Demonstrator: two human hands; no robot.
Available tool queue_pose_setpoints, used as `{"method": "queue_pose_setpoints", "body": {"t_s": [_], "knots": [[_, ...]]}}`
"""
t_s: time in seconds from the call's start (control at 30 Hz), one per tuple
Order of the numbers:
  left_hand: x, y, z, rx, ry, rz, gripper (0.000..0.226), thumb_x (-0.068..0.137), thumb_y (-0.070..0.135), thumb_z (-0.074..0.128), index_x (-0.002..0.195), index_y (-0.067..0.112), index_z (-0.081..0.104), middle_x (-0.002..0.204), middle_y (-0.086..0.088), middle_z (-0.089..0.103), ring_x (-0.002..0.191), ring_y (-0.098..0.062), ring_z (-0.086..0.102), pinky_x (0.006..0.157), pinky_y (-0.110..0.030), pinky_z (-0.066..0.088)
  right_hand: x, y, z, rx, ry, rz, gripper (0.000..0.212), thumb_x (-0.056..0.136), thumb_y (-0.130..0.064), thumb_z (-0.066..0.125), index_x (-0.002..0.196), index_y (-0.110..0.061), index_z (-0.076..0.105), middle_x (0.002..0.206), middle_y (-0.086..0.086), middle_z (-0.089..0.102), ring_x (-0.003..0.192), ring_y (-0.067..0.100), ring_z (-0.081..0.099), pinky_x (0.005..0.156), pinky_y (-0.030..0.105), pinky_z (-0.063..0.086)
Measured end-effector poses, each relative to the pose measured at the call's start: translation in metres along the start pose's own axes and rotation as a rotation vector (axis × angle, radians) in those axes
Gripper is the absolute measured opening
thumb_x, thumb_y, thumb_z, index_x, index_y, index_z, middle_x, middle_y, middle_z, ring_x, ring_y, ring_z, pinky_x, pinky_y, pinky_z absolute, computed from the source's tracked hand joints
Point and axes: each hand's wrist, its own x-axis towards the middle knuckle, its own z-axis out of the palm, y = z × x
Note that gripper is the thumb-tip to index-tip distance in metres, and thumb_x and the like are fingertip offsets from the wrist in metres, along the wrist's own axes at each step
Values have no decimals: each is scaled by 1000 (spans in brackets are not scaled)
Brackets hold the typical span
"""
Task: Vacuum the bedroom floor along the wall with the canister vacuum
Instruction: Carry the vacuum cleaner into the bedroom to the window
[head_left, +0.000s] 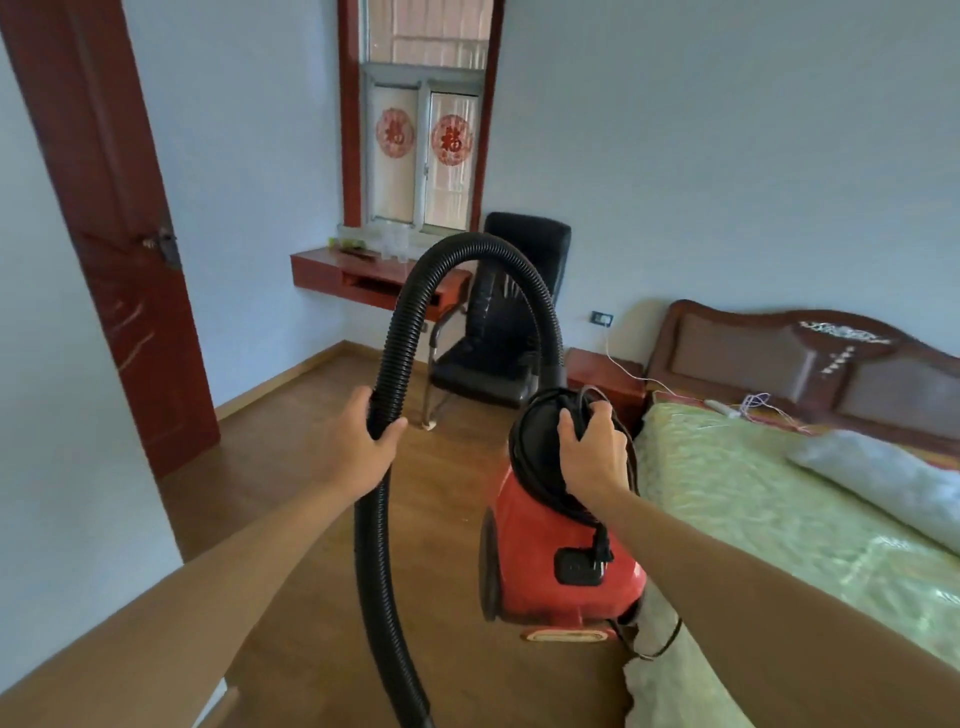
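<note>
Here, one red plastic canister vacuum (563, 545) is seen over the wooden floor (291, 415) beside the bed (753, 493); its single ribbed black hose (467, 249), arched, is gripped by the left hand (358, 441), and its rounded black top is clasped by the right hand (592, 452).

Both forearms are bare from the wrists as far back as they show. The left hand (358, 441), left of the red canister vacuum (550, 525), and the right hand (592, 452), at the vacuum's black top, are bare as well, fingers and wrists uncovered.
</note>
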Motion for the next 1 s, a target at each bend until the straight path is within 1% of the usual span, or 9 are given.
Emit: {"method": "queue_pose_setpoints", "body": {"t_s": [0.07,0.23,0.37,0.47,0.53,0.63,0.73,0.87,1.0], "knots": [[4,34,31,18,-27,31,21,91,33,67,103,26,51,86,4,65,71,-18,68,59,-37,59,14,26,-45,2,47,11,32,99,-44,47,112,-15,43,90,15,61,78,38,65,64,53,58],[-12,141,114,105,-115,123,24,94,35,65,111,24,53,81,9,64,65,-10,65,54,-29,52,40,96,-165,44,136,105,26,96,-44,51,103,-21,42,83,9,62,68,32,65,55,51,59],[-34,230,189,58,-200,169,42,93,40,63,130,24,50,91,5,69,76,-18,68,71,-38,59,43,150,-267,73,208,167,24,98,-36,53,109,-18,43,86,9,60,64,30,65,41,46,56],[-61,303,243,0,-253,194,41,93,41,63,128,24,51,101,1,68,90,-26,68,81,-43,57,39,195,-341,46,292,186,24,97,-37,55,106,-20,42,83,8,59,66,30,65,49,51,58],[-82,348,278,-45,-282,214,47,94,39,63,134,21,49,113,-2,67,103,-28,65,90,-43,54,35,226,-391,17,338,212,23,96,-37,55,106,-20,42,83,7,60,67,29,64,51,52,58],[-120,409,323,-112,-349,252,49,95,35,62,137,15,48,123,-4,63,113,-30,61,88,-31,46,21,267,-463,-50,426,258,23,95,-40,54,104,-23,41,86,7,60,70,30,64,54,52,58],[-156,465,361,-150,-410,282,43,95,35,63,131,14,51,119,-6,65,112,-30,61,86,-32,45,1,304,-532,-116,522,293,24,94,-42,53,104,-23,41,84,5,60,68,32,65,57,52,58],[-204,536,409,-208,-495,348,38,93,35,64,121,12,54,102,0,60,106,-30,62,77,-31,41,-35,340,-621,-165,653,361,25,95,-39,55,104,-19,44,81,6,58,68,35,63,61,53,58],[-258,605,451,-248,-579,430,45,91,36,66,127,13,54,115,-10,66,108,-33,61,82,-35,44,-78,371,-700,-205,784,432,28,94,-39,55,107,-16,46,82,8,58,75,37,63,65,54,57]]}}
